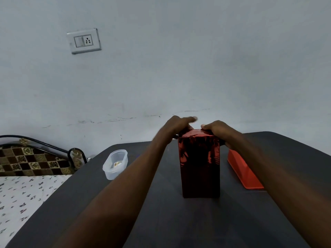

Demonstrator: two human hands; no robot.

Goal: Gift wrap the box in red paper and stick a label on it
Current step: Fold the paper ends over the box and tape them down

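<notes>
On the dark table (161, 221), near its middle, the box (199, 167) stands upright on its small end, already covered in shiny red paper (195, 136) on the sides that can be seen. Both hands are at its top end. The left hand (176, 127) lies over the far left corner of the top with the fingers stretched out flat and forward, pressing on the paper; it is not closed around anything. The right hand (217, 129) rests on the right edge of the top, its fingers bent down over the paper and the thumb side pointing toward the left hand (whether it pinches a fold of paper or only presses it, I cannot tell). The two hands are near each other but do not touch.

Just beside the box on the right, an orange plastic object (244, 170) lies on the table, partly hidden by the right forearm. To the left, well apart from the box, a clear plastic container (115, 164) stands near the table edge with something small inside. Beyond that edge is a bed (23, 196) with a flowered sheet. A switch plate (84, 41) is on the wall (197, 59).
</notes>
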